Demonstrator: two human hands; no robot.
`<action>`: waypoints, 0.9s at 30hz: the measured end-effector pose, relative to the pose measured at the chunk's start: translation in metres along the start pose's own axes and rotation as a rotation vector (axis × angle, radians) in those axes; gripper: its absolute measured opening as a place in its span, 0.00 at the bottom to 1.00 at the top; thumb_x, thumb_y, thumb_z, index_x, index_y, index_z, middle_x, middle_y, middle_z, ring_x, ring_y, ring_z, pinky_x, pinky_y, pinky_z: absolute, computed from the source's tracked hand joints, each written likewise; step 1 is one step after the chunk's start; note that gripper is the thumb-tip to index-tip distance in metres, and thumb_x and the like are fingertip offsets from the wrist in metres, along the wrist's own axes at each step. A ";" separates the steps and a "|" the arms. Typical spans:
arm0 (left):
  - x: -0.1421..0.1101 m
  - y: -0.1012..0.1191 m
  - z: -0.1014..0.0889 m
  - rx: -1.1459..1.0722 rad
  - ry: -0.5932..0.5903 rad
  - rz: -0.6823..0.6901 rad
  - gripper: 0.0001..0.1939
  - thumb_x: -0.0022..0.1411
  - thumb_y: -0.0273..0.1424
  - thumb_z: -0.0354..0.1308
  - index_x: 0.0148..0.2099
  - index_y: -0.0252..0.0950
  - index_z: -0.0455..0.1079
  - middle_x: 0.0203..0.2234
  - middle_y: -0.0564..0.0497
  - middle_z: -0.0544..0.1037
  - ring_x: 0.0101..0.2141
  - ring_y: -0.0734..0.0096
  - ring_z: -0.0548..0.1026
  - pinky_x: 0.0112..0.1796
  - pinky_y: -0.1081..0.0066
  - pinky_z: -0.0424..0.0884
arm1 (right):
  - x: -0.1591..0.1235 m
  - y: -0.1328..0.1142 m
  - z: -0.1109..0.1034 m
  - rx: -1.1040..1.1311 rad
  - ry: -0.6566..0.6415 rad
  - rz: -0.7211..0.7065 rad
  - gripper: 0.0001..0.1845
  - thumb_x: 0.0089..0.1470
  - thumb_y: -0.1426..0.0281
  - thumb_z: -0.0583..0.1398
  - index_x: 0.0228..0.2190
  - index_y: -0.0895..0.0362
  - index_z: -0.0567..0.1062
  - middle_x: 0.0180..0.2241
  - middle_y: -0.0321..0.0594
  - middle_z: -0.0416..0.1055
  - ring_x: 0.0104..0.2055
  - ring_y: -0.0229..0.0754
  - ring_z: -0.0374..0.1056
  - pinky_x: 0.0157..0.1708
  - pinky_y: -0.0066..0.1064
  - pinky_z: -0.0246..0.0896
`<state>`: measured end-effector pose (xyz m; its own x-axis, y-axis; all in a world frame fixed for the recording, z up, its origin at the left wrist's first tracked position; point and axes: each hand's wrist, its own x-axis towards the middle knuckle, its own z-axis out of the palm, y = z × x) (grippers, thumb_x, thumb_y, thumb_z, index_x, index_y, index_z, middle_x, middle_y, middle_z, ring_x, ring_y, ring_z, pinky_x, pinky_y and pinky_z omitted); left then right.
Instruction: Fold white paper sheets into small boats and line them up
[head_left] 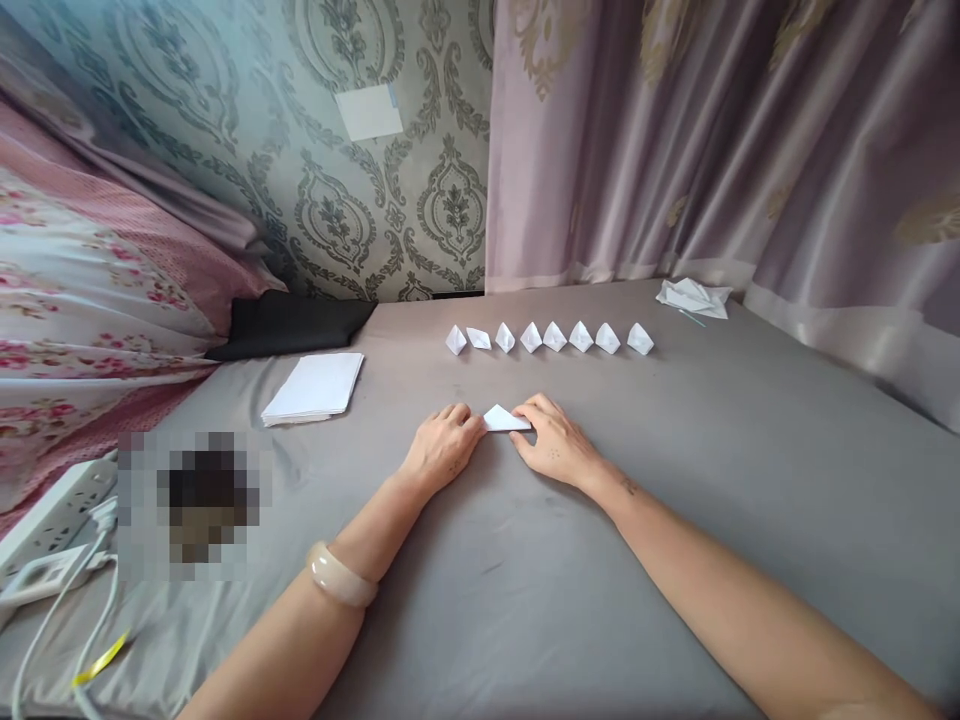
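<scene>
A small folded white paper piece (503, 419) lies flat on the grey sheet (525, 580). My left hand (442, 445) presses its left end with curled fingertips. My right hand (553, 440) pinches and holds down its right end. Beyond them, several finished folded white paper shapes (551, 337) stand in a row. A pale bangle (341, 577) sits on my left wrist.
A stack of white paper sheets (315, 388) lies to the left. Crumpled white paper (694, 297) sits at the back right by the mauve curtain (712, 150). A black cushion (289, 325) and floral bedding (97, 290) are at left; a white power strip (52, 515) with cables lies at the left edge.
</scene>
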<state>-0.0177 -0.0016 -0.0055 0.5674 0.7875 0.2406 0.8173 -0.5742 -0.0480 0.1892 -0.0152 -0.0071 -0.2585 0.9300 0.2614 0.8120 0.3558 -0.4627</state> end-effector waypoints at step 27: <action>-0.012 0.033 -0.046 -1.550 -0.364 -0.451 0.17 0.56 0.43 0.60 0.33 0.32 0.69 0.23 0.50 0.75 0.21 0.78 0.69 0.24 0.76 0.61 | 0.006 -0.010 -0.037 1.122 -0.088 0.416 0.15 0.44 0.57 0.66 0.25 0.58 0.76 0.26 0.34 0.71 0.28 0.32 0.65 0.27 0.24 0.57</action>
<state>-0.0023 -0.0397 0.0343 0.5020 0.8216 -0.2700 0.1682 0.2135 0.9624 0.1988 -0.0171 0.0303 -0.1550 0.9804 -0.1215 -0.0561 -0.1316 -0.9897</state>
